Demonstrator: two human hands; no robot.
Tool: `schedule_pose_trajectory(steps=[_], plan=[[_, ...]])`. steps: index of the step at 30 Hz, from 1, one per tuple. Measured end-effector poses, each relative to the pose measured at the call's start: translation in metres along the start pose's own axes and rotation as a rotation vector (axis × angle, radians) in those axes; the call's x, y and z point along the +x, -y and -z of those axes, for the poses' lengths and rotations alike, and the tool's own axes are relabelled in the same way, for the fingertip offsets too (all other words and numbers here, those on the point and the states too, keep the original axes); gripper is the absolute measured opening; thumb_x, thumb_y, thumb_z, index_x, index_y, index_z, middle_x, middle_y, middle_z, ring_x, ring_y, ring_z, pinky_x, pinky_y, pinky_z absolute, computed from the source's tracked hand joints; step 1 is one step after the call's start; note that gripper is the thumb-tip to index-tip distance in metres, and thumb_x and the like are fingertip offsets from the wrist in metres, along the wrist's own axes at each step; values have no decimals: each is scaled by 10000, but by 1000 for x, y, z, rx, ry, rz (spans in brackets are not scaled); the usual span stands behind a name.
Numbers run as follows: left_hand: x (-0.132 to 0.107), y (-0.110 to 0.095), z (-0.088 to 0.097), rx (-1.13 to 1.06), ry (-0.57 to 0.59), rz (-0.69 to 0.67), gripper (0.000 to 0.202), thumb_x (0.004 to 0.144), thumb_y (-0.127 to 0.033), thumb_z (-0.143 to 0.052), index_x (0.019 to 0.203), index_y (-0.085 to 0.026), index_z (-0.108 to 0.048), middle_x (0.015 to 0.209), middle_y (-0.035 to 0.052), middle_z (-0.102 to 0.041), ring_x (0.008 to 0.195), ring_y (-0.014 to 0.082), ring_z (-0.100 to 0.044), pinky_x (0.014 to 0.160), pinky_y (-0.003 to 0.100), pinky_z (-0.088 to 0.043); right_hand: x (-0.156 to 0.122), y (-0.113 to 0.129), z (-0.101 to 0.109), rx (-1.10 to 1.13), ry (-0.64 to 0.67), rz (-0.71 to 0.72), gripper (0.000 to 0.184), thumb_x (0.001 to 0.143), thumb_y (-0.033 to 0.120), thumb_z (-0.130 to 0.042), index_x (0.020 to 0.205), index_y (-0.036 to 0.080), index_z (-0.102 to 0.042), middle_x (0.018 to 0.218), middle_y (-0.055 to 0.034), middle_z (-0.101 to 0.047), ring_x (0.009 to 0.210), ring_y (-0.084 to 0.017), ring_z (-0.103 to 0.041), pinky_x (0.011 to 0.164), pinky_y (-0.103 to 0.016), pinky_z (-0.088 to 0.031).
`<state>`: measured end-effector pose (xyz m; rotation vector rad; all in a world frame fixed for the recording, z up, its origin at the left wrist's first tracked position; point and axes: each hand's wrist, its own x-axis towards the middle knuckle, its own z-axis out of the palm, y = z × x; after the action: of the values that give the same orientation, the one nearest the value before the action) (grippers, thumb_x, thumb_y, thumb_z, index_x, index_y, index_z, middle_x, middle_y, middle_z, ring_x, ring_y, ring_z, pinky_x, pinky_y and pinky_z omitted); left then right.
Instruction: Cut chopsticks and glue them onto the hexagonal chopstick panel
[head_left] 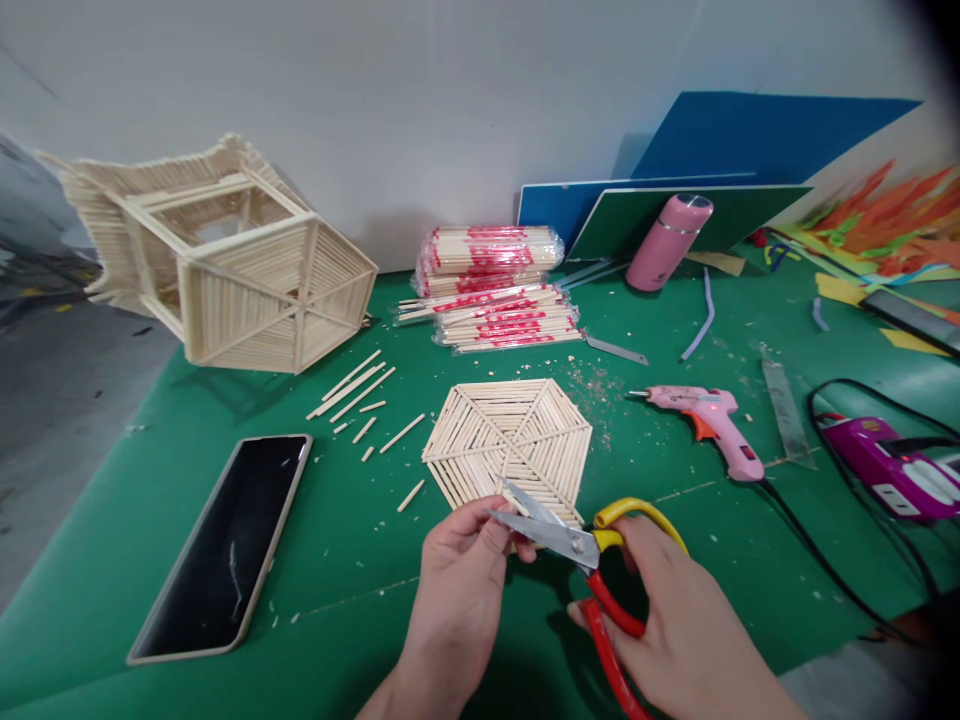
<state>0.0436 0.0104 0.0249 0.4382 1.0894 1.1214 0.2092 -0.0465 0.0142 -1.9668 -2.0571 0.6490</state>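
My right hand (675, 610) grips a pair of scissors (576, 546) with one yellow and one red handle. The blades are parted and point left, their tips at my left hand (461, 580). Thumb and fingers of that hand are pinched together; what they hold is hidden behind the fingers and blades. Just beyond both hands lies a flat polygon panel (517, 440) of wooden sticks set in rings, with spokes crossing at the middle. Its near edge is partly covered by the hands and scissors. Loose sticks (360, 394) and short cut pieces lie to its left.
At the left are a phone (225, 550) and a stick-built lantern-like frame (247, 270). Wrapped stick bundles (495, 290) lie at the back. Rightward are a pink glue gun (709, 415) with a black cord, a pink bottle (667, 245) and a purple device (885, 465).
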Motion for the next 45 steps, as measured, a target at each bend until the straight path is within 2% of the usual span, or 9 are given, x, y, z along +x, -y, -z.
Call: schedule_pose_trajectory(steps=[13, 22, 32, 39, 45], plan=[[2, 1, 1, 7, 40, -63, 240, 514, -312, -762, 654, -144, -661, 579, 17, -627, 460, 99, -526, 476, 228, -468, -1, 1, 6, 79, 43, -47, 390, 738, 457, -533, 992, 201, -387, 880, -70, -575, 811, -232, -574, 653, -359, -470], [2, 3, 1, 33, 21, -91, 240, 531, -319, -753, 666, -141, -665, 585, 23, -627, 460, 102, -529, 464, 226, -465, -3, 3, 5, 110, 108, -148, 432, 704, 453, -563, 1004, 188, -403, 879, -87, -609, 800, -249, -597, 641, -357, -478], [0, 3, 1, 23, 5, -87, 224, 512, -284, -765, 648, -141, -661, 567, 14, -626, 451, 90, -526, 464, 212, -460, -3, 0, 2, 120, 95, -99, 327, 748, 337, -504, 1024, 193, -405, 893, -77, -616, 789, -227, -607, 662, -349, -482], [-1, 5, 3, -1, 19, -80, 187, 530, -248, -763, 660, -152, -669, 582, 6, -636, 469, 73, -532, 479, 176, -451, -5, -4, -1, 164, 79, -80, 364, 699, 259, -533, 1032, 196, -400, 914, -73, -615, 798, -223, -600, 674, -331, -472], [-3, 6, 5, 99, 116, -132, 97, 659, -242, -688, 655, -147, -668, 551, -6, -592, 541, 70, -533, 566, 157, -438, -6, -6, -3, 205, 102, -69, 226, 716, 241, -507, 922, 206, -421, 747, -23, -627, 651, -181, -592, 560, -275, -450]])
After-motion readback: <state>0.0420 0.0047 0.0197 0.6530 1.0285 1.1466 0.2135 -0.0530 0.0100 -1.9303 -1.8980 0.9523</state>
